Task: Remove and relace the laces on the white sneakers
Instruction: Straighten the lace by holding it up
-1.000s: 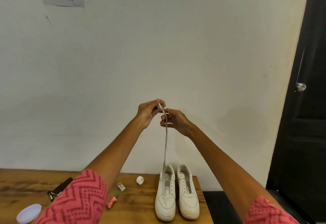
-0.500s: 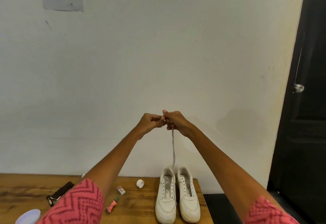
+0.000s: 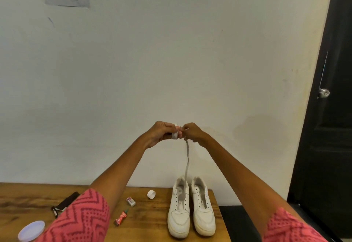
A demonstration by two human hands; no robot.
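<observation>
my left hand (image 3: 159, 133) grips a wound-up bit of the lace (image 3: 187, 158), and my right hand (image 3: 192, 132) pinches the same lace just beside it. from my hands the lace hangs down into the left sneaker (image 3: 179, 210), which stands below on the table (image 3: 152, 220), touching the right sneaker (image 3: 202, 207).

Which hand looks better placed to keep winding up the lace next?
Probably the right hand: it pinches the lace just where the loose length hangs to the left sneaker, so it can feed more. The left hand already holds the wound coil.
</observation>
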